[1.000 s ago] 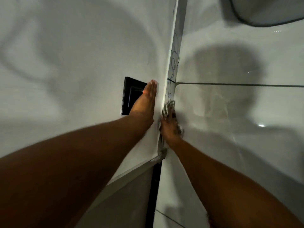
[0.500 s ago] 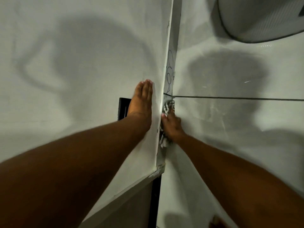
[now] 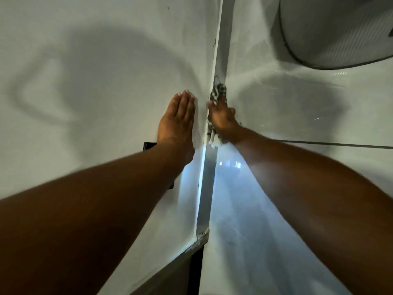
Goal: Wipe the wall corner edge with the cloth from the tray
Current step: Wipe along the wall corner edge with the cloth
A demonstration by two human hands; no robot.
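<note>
Cloth [image 3: 217, 92], a checked black-and-white rag, sits pressed against the wall corner edge [image 3: 220, 50], and we hold it there with our right hand [image 3: 222, 117]. Most of the rag lies under the palm and fingers: one bunched end sticks out above the fingertips, and a smaller scrap hangs out below the heel of the hand, by the wrist. Our right fingers lie closed over the rag, pushing it flat into the pale strip that runs up the corner; the thumb rests on the left side of that strip. A thin dark scribble shows on the strip just above the rag.

Our left hand [image 3: 177, 118] lies flat on the white wall [image 3: 95, 60] just left of the corner, fingers straight and pressed together, holding nothing. It is close to the right hand but apart from it, with the corner edge between them. A black wall switch [image 3: 148, 145] peeks out from behind the left wrist.

To the right of the corner we see glossy tiles [image 3: 297, 103] with a dark grout line, and a curved white fixture [image 3: 340, 28] at the upper right. Both forearms reach up from the lower corners.
</note>
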